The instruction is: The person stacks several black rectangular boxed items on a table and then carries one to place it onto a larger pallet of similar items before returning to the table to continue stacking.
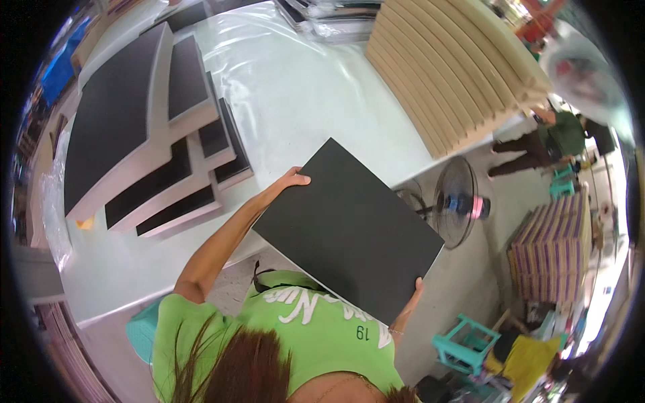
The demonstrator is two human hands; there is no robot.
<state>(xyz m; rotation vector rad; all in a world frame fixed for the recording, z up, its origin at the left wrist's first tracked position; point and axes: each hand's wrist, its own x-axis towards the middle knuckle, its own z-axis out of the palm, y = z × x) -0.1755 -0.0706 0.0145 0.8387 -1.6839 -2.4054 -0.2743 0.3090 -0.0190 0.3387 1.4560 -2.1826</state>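
White table carries dark boards toward its left edge; by its near edge, left hand and right hand clamp a black panel, seemingly a handling step; moving it needs both.

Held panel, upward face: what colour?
Plain dark grey, nearly black. The held panel shows best in the head view, the only one here.

An open stretch of worktop is offering passage beyond the dark panel. Piled black-topped slabs are blocking the way to the panel's left; brown boards are walling off the far right. A fan is standing to its right, and a green shirt is hemming in its near side.
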